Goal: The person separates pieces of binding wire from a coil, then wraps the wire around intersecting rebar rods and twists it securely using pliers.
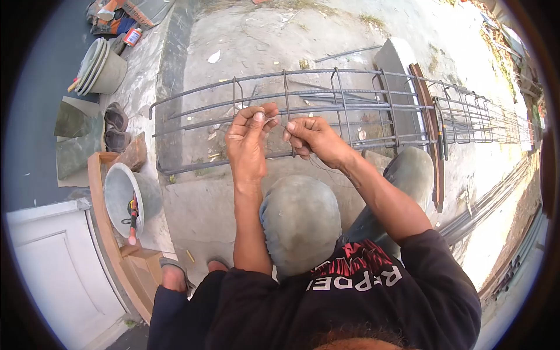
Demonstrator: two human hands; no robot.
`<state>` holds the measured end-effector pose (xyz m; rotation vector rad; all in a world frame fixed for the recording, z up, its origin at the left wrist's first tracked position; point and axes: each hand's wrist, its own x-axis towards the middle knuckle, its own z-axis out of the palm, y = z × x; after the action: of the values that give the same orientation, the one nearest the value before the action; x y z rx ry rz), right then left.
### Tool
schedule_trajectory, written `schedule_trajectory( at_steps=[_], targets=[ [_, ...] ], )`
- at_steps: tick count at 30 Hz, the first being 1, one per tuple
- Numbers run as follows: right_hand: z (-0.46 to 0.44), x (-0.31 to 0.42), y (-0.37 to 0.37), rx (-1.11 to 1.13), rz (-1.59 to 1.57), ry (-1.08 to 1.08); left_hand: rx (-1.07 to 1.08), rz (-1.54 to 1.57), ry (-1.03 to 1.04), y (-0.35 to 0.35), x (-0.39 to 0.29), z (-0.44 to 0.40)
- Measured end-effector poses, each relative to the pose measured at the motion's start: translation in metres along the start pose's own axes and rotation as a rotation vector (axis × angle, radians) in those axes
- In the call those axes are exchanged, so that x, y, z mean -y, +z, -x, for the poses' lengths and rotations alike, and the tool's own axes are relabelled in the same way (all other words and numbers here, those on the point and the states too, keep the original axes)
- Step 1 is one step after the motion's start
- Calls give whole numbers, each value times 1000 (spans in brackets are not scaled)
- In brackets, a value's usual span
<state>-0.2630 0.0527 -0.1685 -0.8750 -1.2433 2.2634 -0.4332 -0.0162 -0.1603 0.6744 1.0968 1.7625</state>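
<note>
My left hand (251,133) is raised over the near part of a steel rebar cage (361,107), thumb and fingertips pinched together on a thin tie wire (272,119). Just to its right, my right hand (318,139) is closed with its fingers curled, gripping the same wire. Loose wire strands trail below the right hand toward the forearm. Both hands are beside a square stirrup of the cage; I cannot tell whether the wire touches the bars.
Beyond my knees, the cage rests across a concrete block (399,64) and a brown beam (429,175). Buckets (133,195) (108,70), shoes (116,128) and a wooden frame (102,216) stand left. Rods (490,204) lie right. A person's sandaled feet (175,277) are lower left.
</note>
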Motion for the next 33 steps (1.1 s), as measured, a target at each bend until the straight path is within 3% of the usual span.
schedule_trajectory(
  at_steps=[6, 7, 10, 12, 15, 18, 21, 24, 27, 30, 33],
  targets=[
    [0, -4, -12, -69, -234, -10, -75, -47, -194, 15, 3, 1],
    [0, -3, -12, -92, -234, -24, -36, -153, -152, 19, 4, 2],
    [-6, -14, 1, -210, 60, -52, 39, -476, -79, 32, -5, 6],
    [-6, -26, 9, -272, 248, -206, 39, -700, -100, 40, -19, 6],
    [7, -17, 25, -405, 611, -471, -83, -429, -119, 25, -8, 1],
    [14, -18, 19, -369, 1007, -742, -161, 24, -341, -1, 6, -6],
    [24, -21, 5, -212, 1112, -557, -205, -135, -247, 4, 14, 2],
    [29, -35, -2, -218, 620, -513, -112, -218, -244, 8, 14, 7],
    [45, -41, 7, -248, 879, -582, -40, -354, -228, 10, 13, 8],
    [59, -13, 14, -200, 1311, -311, 38, -775, -104, 7, 20, 8],
    [51, -9, 11, -225, 1442, -416, 106, -1143, -70, 2, 18, 0]
  ],
)
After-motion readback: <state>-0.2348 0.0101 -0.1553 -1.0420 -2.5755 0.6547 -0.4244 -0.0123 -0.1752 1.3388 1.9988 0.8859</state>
